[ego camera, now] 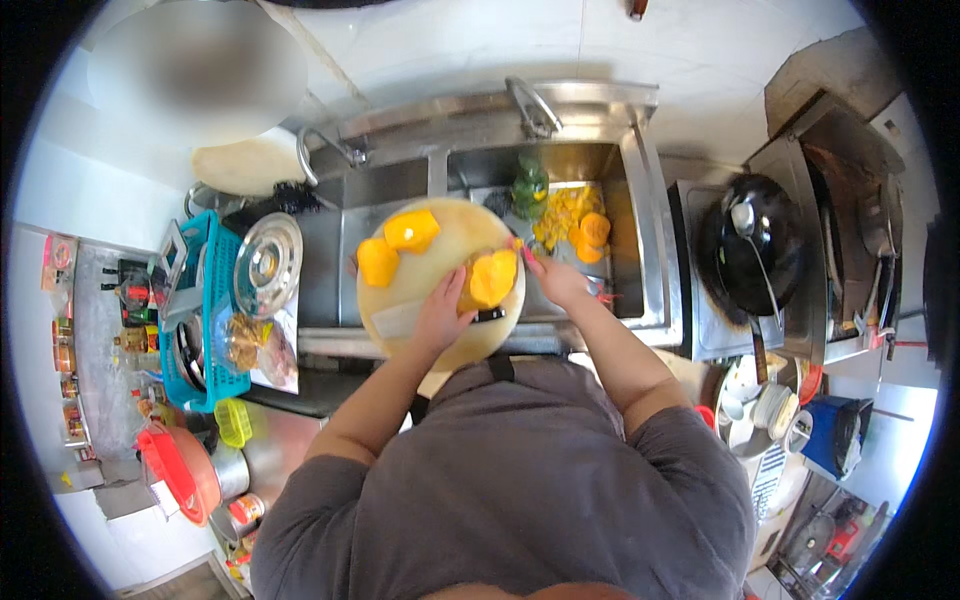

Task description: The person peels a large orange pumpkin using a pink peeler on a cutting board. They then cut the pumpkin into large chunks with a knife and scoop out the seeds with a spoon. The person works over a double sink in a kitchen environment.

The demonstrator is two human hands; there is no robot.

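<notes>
A round pale cutting board [420, 300] lies across the steel sink. My left hand [442, 311] holds a partly peeled orange pumpkin piece [493, 277] on the board's right side. In my right hand [551, 276] is a small tool with a pink handle [534, 261], beside the pumpkin; its type is unclear. Two peeled pumpkin chunks [411, 230] [377, 262] rest at the board's upper left. A cleaver [397, 319] with a black handle lies flat near the board's front, partly under my left hand.
The sink's right basin [634, 247] holds yellow peelings [562, 214], orange pieces [594, 229] and a green object [530, 186]. A black wok [750, 247] with a ladle sits on the stove at right. A teal basket [217, 315], a steel lid [268, 264] and bagged food [247, 341] stand at left.
</notes>
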